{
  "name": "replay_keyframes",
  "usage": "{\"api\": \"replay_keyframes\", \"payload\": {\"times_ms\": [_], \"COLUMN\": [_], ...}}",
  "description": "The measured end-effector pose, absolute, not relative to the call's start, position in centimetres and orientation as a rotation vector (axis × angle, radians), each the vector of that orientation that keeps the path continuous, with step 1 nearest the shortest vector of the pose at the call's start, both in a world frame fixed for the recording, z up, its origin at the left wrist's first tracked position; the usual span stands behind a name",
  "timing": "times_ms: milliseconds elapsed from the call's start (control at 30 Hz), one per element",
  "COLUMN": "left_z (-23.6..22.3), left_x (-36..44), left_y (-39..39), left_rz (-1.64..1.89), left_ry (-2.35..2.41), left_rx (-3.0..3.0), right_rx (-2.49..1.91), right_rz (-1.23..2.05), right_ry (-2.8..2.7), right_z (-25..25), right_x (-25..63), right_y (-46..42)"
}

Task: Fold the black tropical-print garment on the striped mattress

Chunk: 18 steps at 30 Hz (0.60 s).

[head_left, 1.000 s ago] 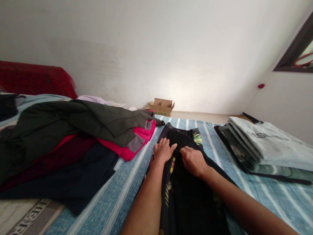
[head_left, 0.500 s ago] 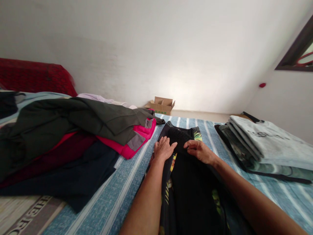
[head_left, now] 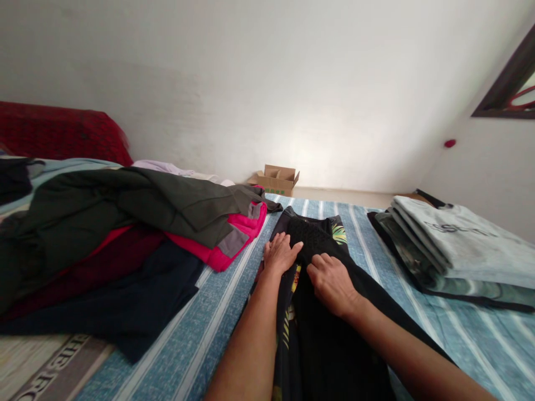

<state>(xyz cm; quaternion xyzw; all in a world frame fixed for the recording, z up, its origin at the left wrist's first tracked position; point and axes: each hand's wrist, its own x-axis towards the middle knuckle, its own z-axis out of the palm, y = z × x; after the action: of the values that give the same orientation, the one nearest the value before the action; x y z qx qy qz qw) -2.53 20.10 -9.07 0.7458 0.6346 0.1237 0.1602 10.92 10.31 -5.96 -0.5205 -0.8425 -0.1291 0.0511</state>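
A long black garment (head_left: 334,345) with a yellow, green and red leaf print along parts of it lies stretched out on the striped bed sheet (head_left: 234,278). My left hand (head_left: 281,255) rests flat on its left side near the far end, fingers out and thumb apart. Just to the right, my right hand (head_left: 333,284) is closed with curled fingers on the black cloth. The fingertips and the cloth between them are hidden under the knuckles. A leaf-printed corner shows at the garment's far right end.
On the left lies a loose heap of clothes, with dark green trousers (head_left: 137,195) over a pink and grey garment (head_left: 234,245). To the right stands a folded stack topped by a grey shirt (head_left: 472,239). An open cardboard box (head_left: 278,177) sits by the wall.
My right hand has moved slightly left and nearer, curling closed. The black cloth on the right now spreads wider over the print and sheet. My left hand has stayed in place.
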Motion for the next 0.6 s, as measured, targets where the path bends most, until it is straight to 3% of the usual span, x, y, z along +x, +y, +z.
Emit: {"api": "replay_keyframes", "payload": {"times_ms": [200, 600], "left_z": [-8.8, -8.8], "left_x": [-2.7, -3.1], "left_y": [20.0, 20.0], "left_rz": [0.349, 0.288], "left_ry": [1.774, 1.784], "left_rx": [2.139, 2.184], "right_rx": [-1.472, -1.702], "right_rz": [-0.517, -0.150], "right_ry": [-2.556, -2.349], "right_z": [-7.9, -5.3], "right_x": [10.8, 11.1], "right_y": [9.0, 10.8]}}
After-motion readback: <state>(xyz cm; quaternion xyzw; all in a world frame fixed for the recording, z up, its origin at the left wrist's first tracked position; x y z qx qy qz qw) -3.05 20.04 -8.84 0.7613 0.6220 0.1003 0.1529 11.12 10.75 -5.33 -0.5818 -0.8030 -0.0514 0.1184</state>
